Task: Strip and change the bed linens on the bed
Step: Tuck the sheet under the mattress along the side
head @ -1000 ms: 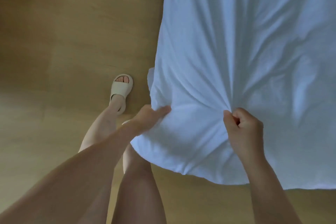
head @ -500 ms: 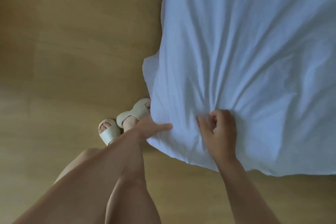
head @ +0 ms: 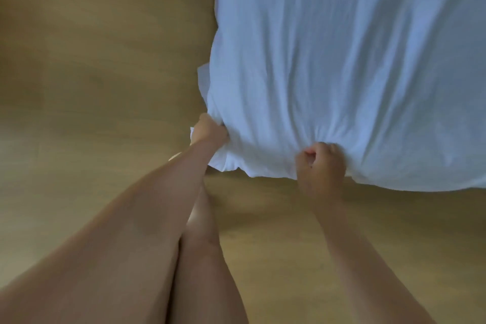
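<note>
Surroundings: wooden floor (head: 92, 60) lies left of the linen and along its near side. A bare leg (head: 203, 250) stands under the left forearm, close to the cloth's near edge.
Linen: white sheet (head: 342, 68), creased, fills the upper right. Its folds run toward both hands.
Left hand: left hand (head: 210, 130) is fisted tight on the near-left corner, with cloth bunched inside.
Right hand: right hand (head: 322, 166) has its fingers curled round a gather at the near edge.
Edges: bare floor is open to the left and in front.
Hidden: the sheet is cut off at the top and right, and whatever lies beneath it is covered. A pale shape beside the left wrist is too blurred to identify.
</note>
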Demonstrator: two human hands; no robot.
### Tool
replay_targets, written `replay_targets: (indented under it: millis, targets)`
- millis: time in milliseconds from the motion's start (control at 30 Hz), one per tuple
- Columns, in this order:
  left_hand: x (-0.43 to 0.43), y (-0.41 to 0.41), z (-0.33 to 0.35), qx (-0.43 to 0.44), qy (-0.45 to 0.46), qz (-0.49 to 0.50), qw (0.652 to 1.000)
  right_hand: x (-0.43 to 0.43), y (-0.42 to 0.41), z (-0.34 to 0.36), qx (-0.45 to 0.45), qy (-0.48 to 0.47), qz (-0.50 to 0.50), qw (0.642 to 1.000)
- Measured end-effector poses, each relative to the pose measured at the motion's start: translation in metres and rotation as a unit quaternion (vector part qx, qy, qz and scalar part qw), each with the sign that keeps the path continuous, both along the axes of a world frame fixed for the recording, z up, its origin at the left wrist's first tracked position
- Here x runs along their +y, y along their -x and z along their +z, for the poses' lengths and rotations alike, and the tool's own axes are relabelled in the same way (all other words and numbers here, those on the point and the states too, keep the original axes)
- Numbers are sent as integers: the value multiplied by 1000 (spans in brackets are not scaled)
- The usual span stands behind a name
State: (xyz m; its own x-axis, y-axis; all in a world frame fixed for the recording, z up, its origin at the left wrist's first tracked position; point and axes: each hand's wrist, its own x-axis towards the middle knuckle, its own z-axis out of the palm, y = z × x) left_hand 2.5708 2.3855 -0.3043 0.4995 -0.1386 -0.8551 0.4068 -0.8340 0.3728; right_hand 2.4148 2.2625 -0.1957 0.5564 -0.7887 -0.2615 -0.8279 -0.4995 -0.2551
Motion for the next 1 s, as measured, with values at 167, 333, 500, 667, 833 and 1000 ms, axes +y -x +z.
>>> replay_targets:
  millis: [167, 333, 500, 667, 833, 1000]
  targets:
    - [6, 42, 14, -21, -11, 95, 995, -5, 25, 11, -80, -1, -180, 980]
    - [-8, 88, 29, 91, 41, 257, 961, -30, 48, 21, -346, -245, -567, 706]
    - [-50, 136, 52, 338, 259, 530, 733, -75, 73, 21, -532, -425, -560, 473]
    - [-72, 147, 81, 274, 396, 674, 561, -102, 83, 13, -522, -457, -573, 436]
    - [-68, 160, 133, 240, 494, 615, 566, -115, 108, 20, -561, -515, -532, 370]
    - [-79, 155, 165, 202, 377, 597, 679, -130, 107, 65, -566, -530, -484, 404]
